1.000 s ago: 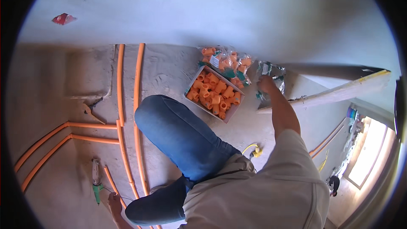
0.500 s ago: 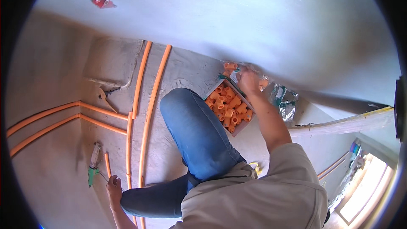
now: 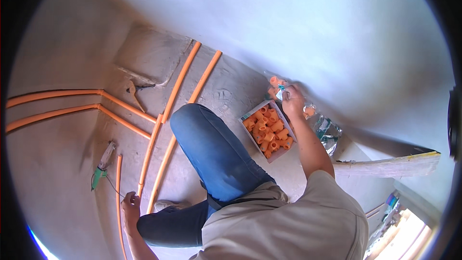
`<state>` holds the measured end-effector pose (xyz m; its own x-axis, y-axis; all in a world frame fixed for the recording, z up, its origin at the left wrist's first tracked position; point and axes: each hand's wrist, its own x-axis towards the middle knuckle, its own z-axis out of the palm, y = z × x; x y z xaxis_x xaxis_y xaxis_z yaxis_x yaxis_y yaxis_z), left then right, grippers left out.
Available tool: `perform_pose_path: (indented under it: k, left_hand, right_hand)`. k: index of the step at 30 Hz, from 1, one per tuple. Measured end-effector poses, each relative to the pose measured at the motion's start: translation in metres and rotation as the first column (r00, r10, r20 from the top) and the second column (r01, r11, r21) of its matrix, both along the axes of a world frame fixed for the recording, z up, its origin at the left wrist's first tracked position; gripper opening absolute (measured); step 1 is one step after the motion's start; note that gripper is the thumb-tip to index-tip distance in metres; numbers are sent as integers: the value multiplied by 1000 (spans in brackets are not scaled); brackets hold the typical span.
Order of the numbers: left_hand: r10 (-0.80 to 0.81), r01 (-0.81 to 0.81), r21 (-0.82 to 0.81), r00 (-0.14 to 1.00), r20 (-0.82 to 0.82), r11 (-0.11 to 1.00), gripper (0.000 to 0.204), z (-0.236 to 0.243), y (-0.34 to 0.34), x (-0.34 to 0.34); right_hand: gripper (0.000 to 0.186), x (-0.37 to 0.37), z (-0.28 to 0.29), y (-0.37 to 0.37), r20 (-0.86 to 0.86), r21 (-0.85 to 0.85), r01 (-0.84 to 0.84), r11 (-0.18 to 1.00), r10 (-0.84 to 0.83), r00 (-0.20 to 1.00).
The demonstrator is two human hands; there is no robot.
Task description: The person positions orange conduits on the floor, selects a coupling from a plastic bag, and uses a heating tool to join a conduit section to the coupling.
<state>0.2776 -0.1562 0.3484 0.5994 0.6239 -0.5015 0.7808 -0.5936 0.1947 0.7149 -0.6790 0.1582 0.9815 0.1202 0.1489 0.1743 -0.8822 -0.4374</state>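
The orange fittings (image 3: 271, 134) look smooth plastic, the bags (image 3: 330, 140) glossy clear film, the floor (image 3: 232, 78) rough, matt cement.

Right hand (image 3: 292, 102) and left hand (image 3: 130, 208): grips too small to read.
The right hand partly covers the bagged orange fittings (image 3: 275, 81); the legs (image 3: 211, 149) hide a stretch of orange pipe (image 3: 207, 75) and part of a shoe (image 3: 165, 205); the lower edge cuts off the left forearm (image 3: 141, 245), and glare washes out the bright opening (image 3: 409, 236).

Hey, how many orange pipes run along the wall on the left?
2: the upper pipe and, just below it, the lower pipe; both bend onto the floor. No others seem hidden there.
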Motion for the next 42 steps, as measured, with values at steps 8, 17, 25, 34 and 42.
perform_pose_path:
  k: [8, 17, 25, 34, 42]
  left_hand:
    - [126, 69, -295, 795, 594, 953, 23, 39, -29, 136]
    - [503, 237, -816, 686, 525, 528, 103, -5, -105, 251]
    - [867, 421, -902, 410, 285, 97, 62, -20, -122, 221]
    - [903, 460, -888, 377, 206, 10, 67, -52, -101, 178]
    - [834, 428, -898, 455, 313, 103, 65, -53, -92, 158]
  right_hand:
    - [8, 25, 128, 84, 91, 398, -305, 865, 294, 952]
    - [13, -18, 285, 213, 121, 692, -591, 414, 742, 660]
    - [17, -70, 305, 253, 17, 758, -611, 228, 930, 368]
    - [15, -70, 326, 258, 74, 504, -841, 196, 961, 268]
    - [29, -83, 307, 292, -244, 223, -964, 144, 966, 88]
